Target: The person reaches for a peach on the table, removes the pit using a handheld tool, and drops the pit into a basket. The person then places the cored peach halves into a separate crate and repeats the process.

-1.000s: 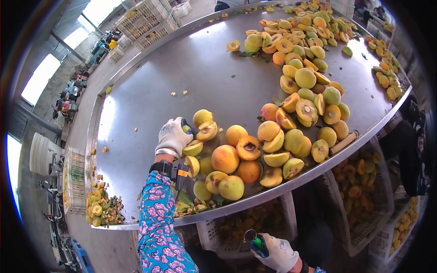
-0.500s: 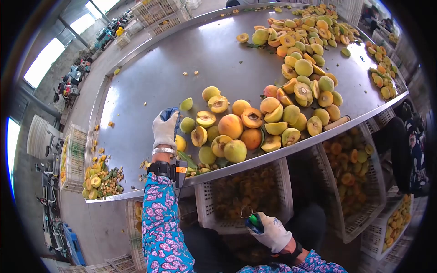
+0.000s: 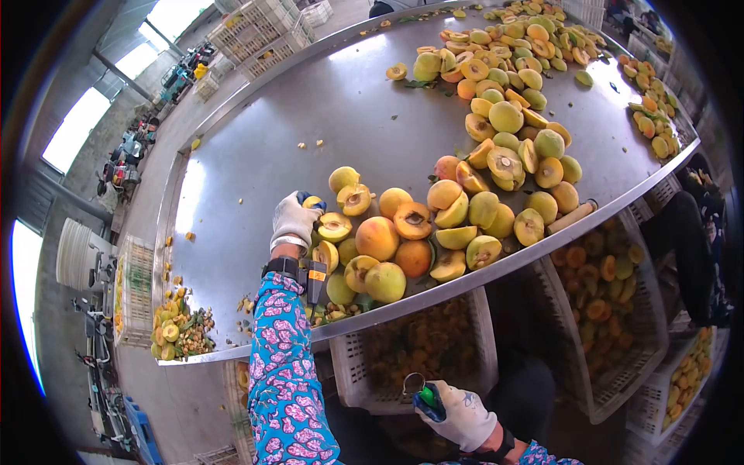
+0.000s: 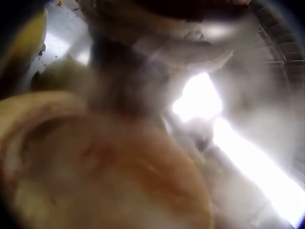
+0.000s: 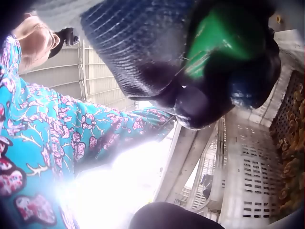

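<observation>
My gloved left hand (image 3: pixel 294 219) is at the table's near left, its blue-coated fingers curled about a yellow peach (image 3: pixel 312 202), mostly hidden by the glove. Right beside it lie a cut peach half (image 3: pixel 334 226) and a split peach (image 3: pixel 354 199). A large, blurred peach half (image 4: pixel 109 176) fills the lower left wrist view. Below the table edge, my gloved right hand (image 3: pixel 463 418) grips a green-handled tool with a thin metal loop (image 3: pixel 414 383). In the right wrist view, blue fingers wrap the green handle (image 5: pixel 214 40).
The metal table (image 3: pixel 256 155) has a raised rim. A long heap of peaches (image 3: pixel 508 116) stretches to its far end. Pits and scraps (image 3: pixel 190 333) lie at the near left corner. Under the edge stands a white crate (image 3: pixel 353 380) of peach pieces, with another crate (image 3: pixel 659 325) farther right.
Half a second ago my left hand was just left of two green-yellow pieces; now it has closed round a peach there. The right hand stays low with the looped tool.
</observation>
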Motion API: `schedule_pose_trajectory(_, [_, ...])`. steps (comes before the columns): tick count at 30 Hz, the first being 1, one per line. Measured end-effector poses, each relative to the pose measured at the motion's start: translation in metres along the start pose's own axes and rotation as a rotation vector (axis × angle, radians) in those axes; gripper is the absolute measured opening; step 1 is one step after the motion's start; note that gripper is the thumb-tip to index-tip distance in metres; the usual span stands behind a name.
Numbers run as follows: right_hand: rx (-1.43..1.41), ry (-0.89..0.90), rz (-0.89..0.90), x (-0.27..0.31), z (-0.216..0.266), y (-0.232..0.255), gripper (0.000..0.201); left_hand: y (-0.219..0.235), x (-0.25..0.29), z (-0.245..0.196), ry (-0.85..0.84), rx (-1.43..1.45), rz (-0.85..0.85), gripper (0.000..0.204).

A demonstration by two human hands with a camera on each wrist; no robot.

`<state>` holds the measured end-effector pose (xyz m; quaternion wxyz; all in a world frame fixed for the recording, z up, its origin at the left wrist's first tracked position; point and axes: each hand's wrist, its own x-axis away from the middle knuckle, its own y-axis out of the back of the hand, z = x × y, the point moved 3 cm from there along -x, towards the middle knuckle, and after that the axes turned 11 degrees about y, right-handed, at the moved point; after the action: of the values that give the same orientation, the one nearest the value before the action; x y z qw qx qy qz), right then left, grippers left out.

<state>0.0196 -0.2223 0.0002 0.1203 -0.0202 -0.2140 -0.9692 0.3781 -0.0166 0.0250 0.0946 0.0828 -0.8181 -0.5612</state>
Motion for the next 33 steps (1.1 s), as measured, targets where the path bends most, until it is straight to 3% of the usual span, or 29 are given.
schedule_pose_trajectory(4, [-0.042, -0.038, -0.089, 0.003, -0.009, -0.003, 0.037, 0.004, 0.014, 0.036, 0.161, 1.085, 0.264, 0.018])
schedule_pose_trajectory(5, [-0.064, -0.027, -0.105, 0.003, -0.009, -0.005, 0.038, 0.012, 0.031, 0.044, 0.131, 1.279, 0.326, 0.029])
schedule_pose_trajectory(7, [-0.105, -0.001, -0.123, 0.005, -0.009, -0.007, 0.041, 0.027, 0.07, 0.057, 0.062, 1.575, 0.551, 0.035])
schedule_pose_trajectory(9, [-0.085, 0.008, -0.027, 0.005, -0.007, -0.011, 0.036, 0.043, 0.127, 0.056, 0.102, 1.751, 0.69, 0.04])
schedule_pose_trajectory(10, [-0.057, 0.004, 0.015, 0.004, -0.01, -0.017, 0.035, 0.042, 0.154, 0.063, 0.171, 1.862, 0.66, 0.039])
schedule_pose_trajectory(11, [-0.028, -0.009, 0.056, 0.006, -0.013, -0.025, 0.034, 0.036, 0.173, 0.07, 0.186, 2.024, 0.772, 0.036])
schedule_pose_trajectory(13, [0.002, -0.019, 0.042, 0.008, -0.019, -0.037, 0.032, 0.024, 0.215, 0.082, 0.234, 2.118, 0.728, 0.035])
schedule_pose_trajectory(18, [-0.175, -0.01, -0.117, 0.015, -0.011, -0.038, 0.024, 0.012, 0.281, 0.079, 0.338, 2.275, 0.813, 0.047])
schedule_pose_trajectory(21, [-0.391, -0.171, -0.095, 0.018, 0.047, -0.025, 0.021, 0.012, 0.299, 0.083, 0.284, 2.254, 0.82, 0.052])
schedule_pose_trajectory(23, [-0.302, -0.012, -0.076, 0.017, 0.075, -0.03, 0.022, 0.012, 0.306, 0.087, 0.228, 2.232, 0.795, 0.053])
schedule_pose_trajectory(24, [-0.226, 0.002, -0.021, 0.015, 0.084, -0.036, 0.023, 0.015, 0.31, 0.089, 0.289, 2.196, 0.718, 0.053])
schedule_pose_trajectory(25, [-0.013, 0.209, -0.038, 0.013, 0.084, -0.046, 0.026, 0.014, 0.311, 0.093, 0.259, 2.185, 0.718, 0.054])
schedule_pose_trajectory(31, [0.37, 0.339, 0.074, 0.013, 0.093, -0.077, 0.029, 0.009, 0.316, 0.121, 0.141, 2.09, 0.726, 0.058])
schedule_pose_trajectory(33, [0.462, 0.35, 0.089, 0.009, 0.094, -0.082, 0.029, 0.006, 0.317, 0.125, 0.201, 2.097, 0.751, 0.06])
